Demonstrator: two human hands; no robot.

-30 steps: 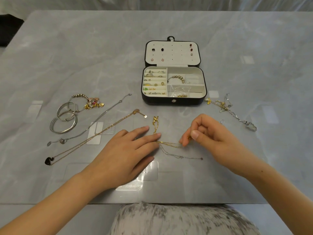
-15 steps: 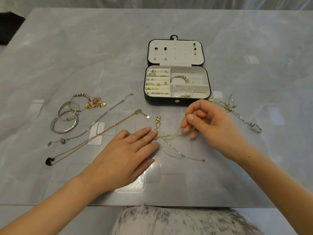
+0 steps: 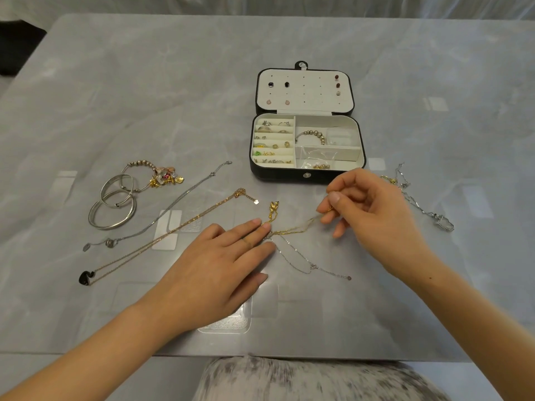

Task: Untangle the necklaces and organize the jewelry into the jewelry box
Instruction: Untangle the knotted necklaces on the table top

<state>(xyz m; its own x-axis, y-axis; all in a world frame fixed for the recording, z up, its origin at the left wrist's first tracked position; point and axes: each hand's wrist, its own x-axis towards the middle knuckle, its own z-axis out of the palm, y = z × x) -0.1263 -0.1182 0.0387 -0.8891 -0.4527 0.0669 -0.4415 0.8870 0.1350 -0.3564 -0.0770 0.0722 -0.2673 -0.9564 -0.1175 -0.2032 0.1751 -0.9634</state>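
Gold chain point(image 3: 292, 231): lies on the table point(image 3: 144, 111) in front of the open jewelry box point(image 3: 289, 177). It crosses a thin silver chain point(image 3: 301, 257) at a knot just beside the left fingertips point(image 3: 256, 222), and its gold pendant point(image 3: 273, 211) rests just past them. Left hand point(image 3: 220, 264): fingers straight and flat, pressing the chain's near end to the tabletop. Right hand point(image 3: 373, 209): thumb and forefinger pinch the far end, other fingers loosely curled, strand raised and taut. Risk: a hard pull would likely cinch the knot or snap a fine link, and a slipping left hand would drag both chains. Nearby: rose-gold necklace point(image 3: 163, 239), silver necklace point(image 3: 185, 195) and bangles point(image 3: 110, 227) to the left; a second tangle point(image 3: 404, 185) lies beyond the right hand.
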